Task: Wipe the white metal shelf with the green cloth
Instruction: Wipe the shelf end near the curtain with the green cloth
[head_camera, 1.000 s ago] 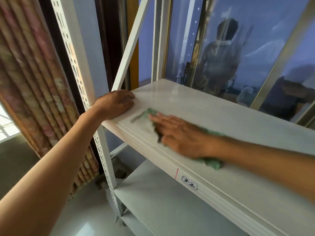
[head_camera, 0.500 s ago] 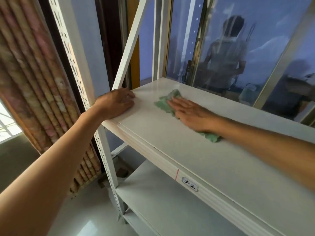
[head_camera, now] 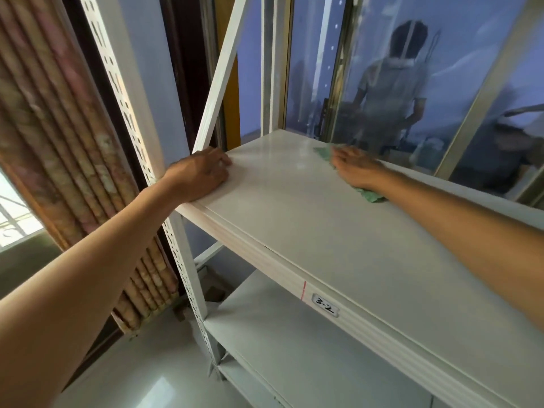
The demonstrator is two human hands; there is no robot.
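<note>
Green cloth (head_camera: 368,195) under right hand (head_camera: 357,169) nr shelf (head_camera: 338,245) back edge.

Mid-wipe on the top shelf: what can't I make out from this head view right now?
- Green cloth: mostly hidden under the right hand; only two ends show.
- White metal shelf: right end cut off by the frame edge; dirt or streaks unreadable through glare.
- Left hand: palm contact hidden by its own back.
- Label: handwriting small, seems "3-2".
</note>
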